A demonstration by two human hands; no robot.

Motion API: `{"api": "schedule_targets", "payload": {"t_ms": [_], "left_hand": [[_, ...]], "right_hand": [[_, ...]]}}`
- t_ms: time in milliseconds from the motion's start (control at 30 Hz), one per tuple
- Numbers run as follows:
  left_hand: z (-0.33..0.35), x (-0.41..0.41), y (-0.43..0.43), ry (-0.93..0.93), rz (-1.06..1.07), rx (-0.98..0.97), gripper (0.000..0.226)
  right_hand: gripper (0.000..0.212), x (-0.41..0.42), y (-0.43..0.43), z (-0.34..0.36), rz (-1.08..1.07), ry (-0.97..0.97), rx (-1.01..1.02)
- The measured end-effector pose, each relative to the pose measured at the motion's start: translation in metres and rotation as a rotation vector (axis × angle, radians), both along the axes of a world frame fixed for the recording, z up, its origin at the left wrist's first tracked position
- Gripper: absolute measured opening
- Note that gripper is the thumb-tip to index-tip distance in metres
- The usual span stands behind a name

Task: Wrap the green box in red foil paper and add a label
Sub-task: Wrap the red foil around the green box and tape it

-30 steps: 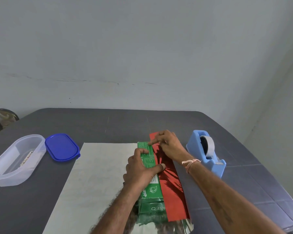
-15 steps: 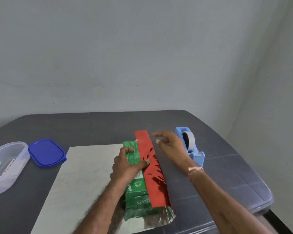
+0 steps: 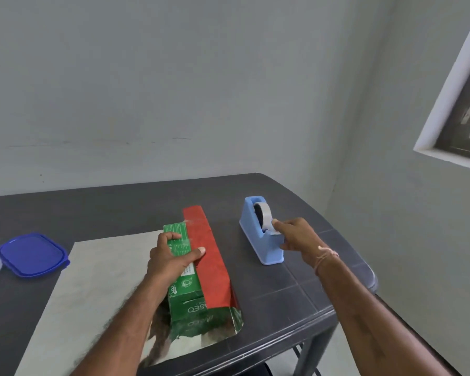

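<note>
The green box (image 3: 186,283) lies on the red foil paper (image 3: 209,256) spread silver side up on the counter (image 3: 92,210), one red flap folded over it. The left hand (image 3: 171,260) clamps box and flap together. The right hand (image 3: 296,237) pinches the tape (image 3: 267,217) at the blue tape dispenser (image 3: 258,240).

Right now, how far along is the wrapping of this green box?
Done: one red foil flap is folded onto the green box, pinned by the left hand. In hand: the right hand is at the tape in the blue dispenser. Left: the rest of the sheet lies flat, silver side up; no label shows.
</note>
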State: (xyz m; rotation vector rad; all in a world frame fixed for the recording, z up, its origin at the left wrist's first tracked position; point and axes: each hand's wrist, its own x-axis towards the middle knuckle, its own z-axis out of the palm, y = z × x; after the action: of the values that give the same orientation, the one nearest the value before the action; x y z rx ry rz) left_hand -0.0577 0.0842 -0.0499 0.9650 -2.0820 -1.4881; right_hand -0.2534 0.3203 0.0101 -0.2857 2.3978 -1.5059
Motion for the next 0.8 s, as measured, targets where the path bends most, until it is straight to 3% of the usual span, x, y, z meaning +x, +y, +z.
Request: {"api": "schedule_targets", "payload": {"t_ms": [300,467,800], "left_hand": [[-0.002,-0.001,-0.001,-0.002,0.024,0.007,0.083],[-0.003,-0.001,-0.002,0.003,0.015,0.001,0.076],[-0.006,-0.005,-0.003,0.024,0.019,-0.019,0.071]], "right_hand": [[0.042,-0.003,-0.007,0.019,-0.011,-0.138,0.042],[0.044,0.001,-0.005,0.029,-0.004,-0.243,0.014],[0.041,0.012,0.002,0.025,-0.053,-0.345,-0.217]]}}
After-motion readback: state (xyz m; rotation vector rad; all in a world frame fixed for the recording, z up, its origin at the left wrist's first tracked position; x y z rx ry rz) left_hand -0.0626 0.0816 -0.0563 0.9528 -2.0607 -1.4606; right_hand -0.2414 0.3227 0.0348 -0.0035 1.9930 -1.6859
